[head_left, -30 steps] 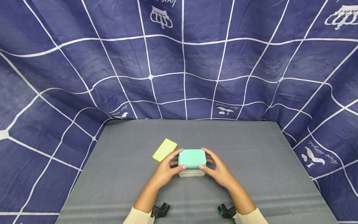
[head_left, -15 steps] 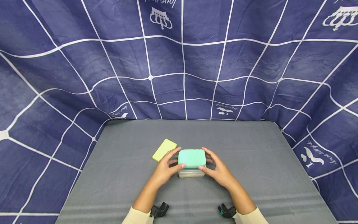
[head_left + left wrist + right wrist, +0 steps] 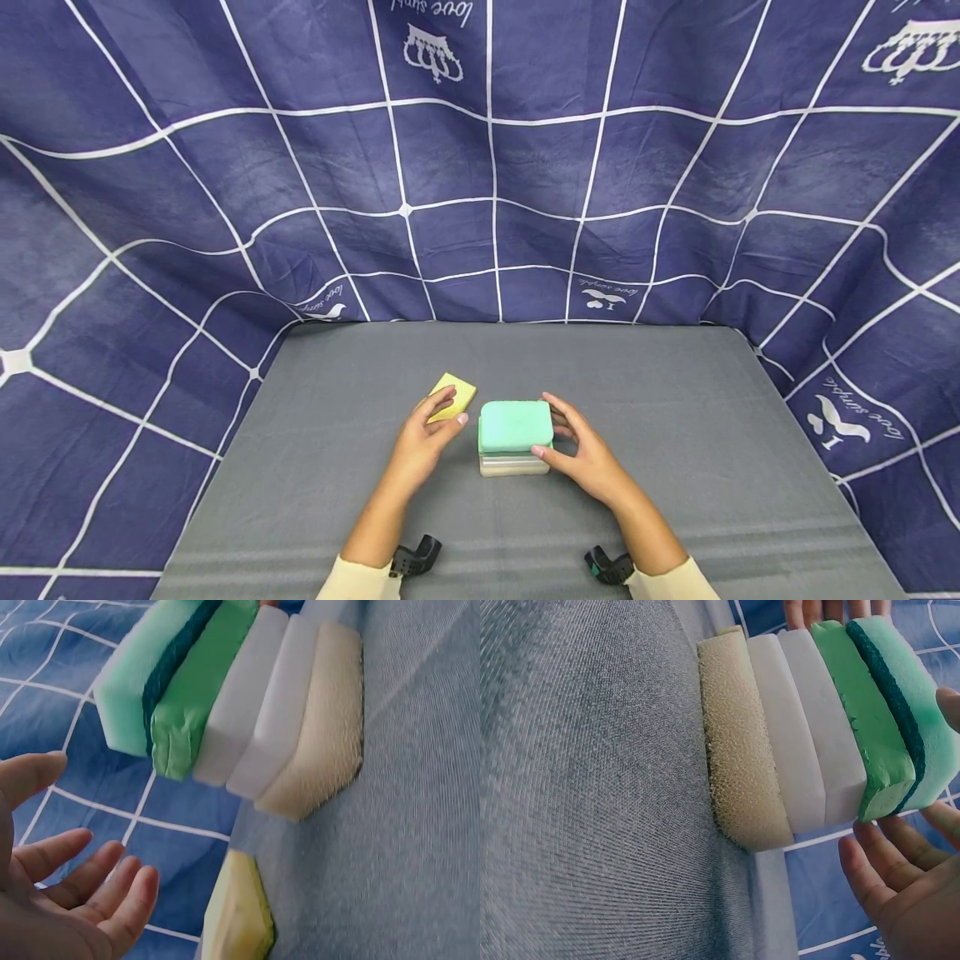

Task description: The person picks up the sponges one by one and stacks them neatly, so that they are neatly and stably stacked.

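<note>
A stack of sponges (image 3: 515, 427) stands on the grey table in the head view. The right wrist view shows its layers: a beige sponge (image 3: 742, 750) at the bottom, two white sponges (image 3: 787, 735), a green sponge (image 3: 866, 727), and a mint sponge (image 3: 922, 712) with a dark scouring layer on top. My right hand (image 3: 588, 458) cups the stack's right side, fingertips at the upper layers. My left hand (image 3: 416, 446), fingers spread and holding nothing, is apart from the stack. It partly covers a yellow sponge (image 3: 463, 392), which the left wrist view shows lying untouched.
The grey cloth-covered table (image 3: 637, 375) stretches around the stack. A blue curtain (image 3: 540, 167) with white grid lines hangs behind the table and along its sides.
My left hand has let go of the stack's left side and moved left to the yellow sponge. My right hand and the stack have stayed put.
</note>
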### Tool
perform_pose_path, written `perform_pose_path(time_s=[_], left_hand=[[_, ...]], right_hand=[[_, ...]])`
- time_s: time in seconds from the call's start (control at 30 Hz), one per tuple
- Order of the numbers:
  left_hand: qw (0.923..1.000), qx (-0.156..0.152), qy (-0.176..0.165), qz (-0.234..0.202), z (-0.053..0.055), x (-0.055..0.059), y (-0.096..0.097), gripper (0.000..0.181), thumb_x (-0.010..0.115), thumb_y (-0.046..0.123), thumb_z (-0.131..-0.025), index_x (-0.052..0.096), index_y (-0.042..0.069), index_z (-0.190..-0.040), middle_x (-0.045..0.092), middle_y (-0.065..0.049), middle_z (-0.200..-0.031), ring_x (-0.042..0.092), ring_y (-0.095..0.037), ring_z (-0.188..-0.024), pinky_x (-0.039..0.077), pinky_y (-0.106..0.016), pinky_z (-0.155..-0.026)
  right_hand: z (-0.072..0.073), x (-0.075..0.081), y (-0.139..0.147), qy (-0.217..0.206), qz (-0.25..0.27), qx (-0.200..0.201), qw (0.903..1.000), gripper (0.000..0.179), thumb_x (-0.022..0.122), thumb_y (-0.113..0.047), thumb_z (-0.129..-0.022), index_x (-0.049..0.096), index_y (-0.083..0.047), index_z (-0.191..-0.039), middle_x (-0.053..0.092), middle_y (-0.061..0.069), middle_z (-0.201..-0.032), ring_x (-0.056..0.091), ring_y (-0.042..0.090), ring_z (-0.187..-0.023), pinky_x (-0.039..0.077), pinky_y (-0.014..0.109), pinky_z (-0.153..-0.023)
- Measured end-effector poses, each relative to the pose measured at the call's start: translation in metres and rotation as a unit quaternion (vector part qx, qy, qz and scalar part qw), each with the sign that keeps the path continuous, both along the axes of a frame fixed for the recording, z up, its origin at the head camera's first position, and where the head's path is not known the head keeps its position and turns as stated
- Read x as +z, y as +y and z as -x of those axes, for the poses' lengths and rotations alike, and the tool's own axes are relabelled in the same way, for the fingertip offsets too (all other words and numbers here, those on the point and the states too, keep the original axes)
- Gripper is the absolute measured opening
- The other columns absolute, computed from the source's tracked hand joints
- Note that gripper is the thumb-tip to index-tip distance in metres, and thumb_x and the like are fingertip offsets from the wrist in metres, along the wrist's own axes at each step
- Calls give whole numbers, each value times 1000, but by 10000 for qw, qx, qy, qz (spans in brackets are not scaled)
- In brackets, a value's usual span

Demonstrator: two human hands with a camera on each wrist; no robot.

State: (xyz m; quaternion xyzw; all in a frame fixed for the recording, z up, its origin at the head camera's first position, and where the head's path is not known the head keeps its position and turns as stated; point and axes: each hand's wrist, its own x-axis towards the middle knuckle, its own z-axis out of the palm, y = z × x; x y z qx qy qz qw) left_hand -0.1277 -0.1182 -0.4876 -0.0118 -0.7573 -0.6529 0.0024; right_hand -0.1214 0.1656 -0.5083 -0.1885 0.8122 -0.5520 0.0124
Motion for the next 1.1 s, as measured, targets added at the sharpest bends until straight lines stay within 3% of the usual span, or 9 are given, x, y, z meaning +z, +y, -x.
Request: perform_pose_path(time_s=[0.2, 0.4, 0.57, 0.77, 1.1], left_hand=[[9986, 369, 102, 373, 2, -3, -8, 60, 78, 15, -88, 55, 6, -143, 56, -14, -143, 51, -30, -137, 47, -50, -108], [9926, 655, 62, 1021, 3, -10, -14, 63, 79, 17, -88, 53, 8, -145, 53, -13, -144, 51, -34, -134, 48, -51, -106], [9891, 875, -103, 1177, 4, -17, -18, 65, 81, 20, -86, 54, 8, -145, 51, -15, -146, 53, -37, -131, 47, -52, -106], [9832, 1168, -268, 1378, 6, -27, -24, 67, 82, 22, -85, 54, 9, -145, 46, -17, -150, 49, -39, -136, 44, -53, -111], [9742, 1374, -500, 1722, 6, -39, -28, 82, 84, 25, -82, 44, 5, -151, 47, -21, -148, 40, -42, -142, 34, -58, -117]], right_hand=[[-1, 1, 0, -32, -71, -32, 10000, 77, 78, -26, -90, 36, -34, -154, 51, 7, -150, 60, 28, -126, 47, 51, -106], [-1, 0, 0, -21, -62, -18, 10000, 77, 78, -26, -90, 36, -33, -154, 52, 7, -149, 60, 27, -125, 47, 49, -106], [-1, 0, 0, 3, -53, -23, 10000, 77, 78, -26, -90, 36, -33, -154, 52, 6, -149, 58, 25, -127, 48, 43, -106], [0, -1, -1, 23, -16, -22, 10000, 77, 78, -25, -90, 37, -32, -154, 52, 6, -149, 58, 24, -126, 49, 44, -105], [0, -2, -1, -9, -58, -45, 10000, 77, 78, -26, -90, 37, -33, -154, 51, 7, -149, 60, 27, -125, 49, 49, -105]])
